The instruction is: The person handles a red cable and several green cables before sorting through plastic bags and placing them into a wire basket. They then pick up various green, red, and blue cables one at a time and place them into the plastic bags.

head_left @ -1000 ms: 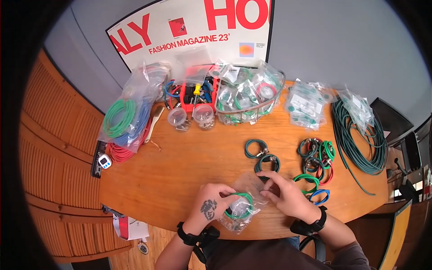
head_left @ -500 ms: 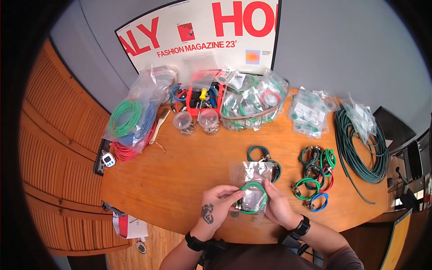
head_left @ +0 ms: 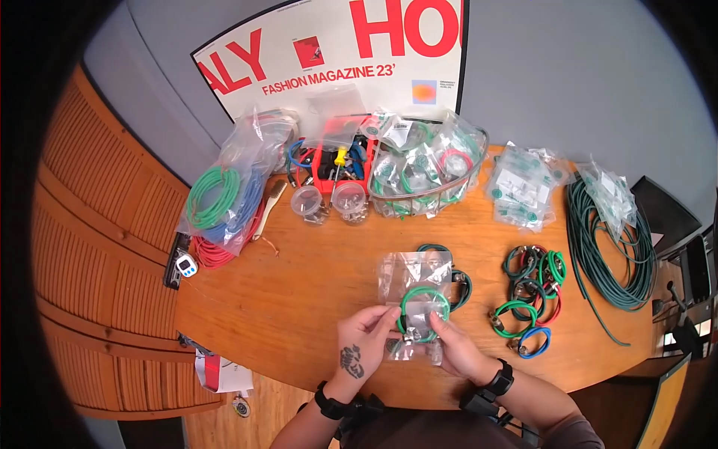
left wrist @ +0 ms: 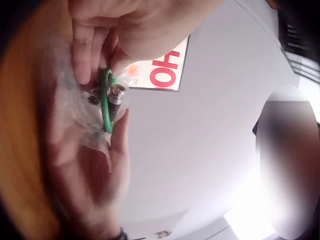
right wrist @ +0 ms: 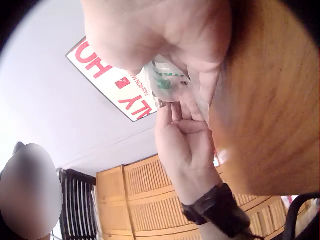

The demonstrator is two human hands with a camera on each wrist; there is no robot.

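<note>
A clear plastic bag (head_left: pixel 396 273) is held upright over the front of the table between both hands, with a coiled green cable (head_left: pixel 404 303) in its lower part. The left hand (head_left: pixel 362 346) pinches the bag's left side, thumb beside the coil. From the right, the right hand (head_left: pixel 460 349) grips the other side, its thumb on the coil. In the left wrist view the green cable (left wrist: pixel 104 102) and a metal connector (left wrist: pixel 117 91) show through the plastic. Green print marks the bag (right wrist: pixel 165 85) in the right wrist view.
Dark green coils (head_left: pixel 465 290) lie behind the bag. Right of the hands is a pile of coiled cables (head_left: pixel 516 307), beyond it a large dark cable coil (head_left: pixel 636 277). Along the back stand a wire basket (head_left: pixel 430 198), clear cups (head_left: pixel 349 202) and a red bin (head_left: pixel 321 183).
The bag was low and crumpled with the right hand apart at its far end; now it stands flatter and more upright, both hands at its sides. The head view has shifted slightly.
</note>
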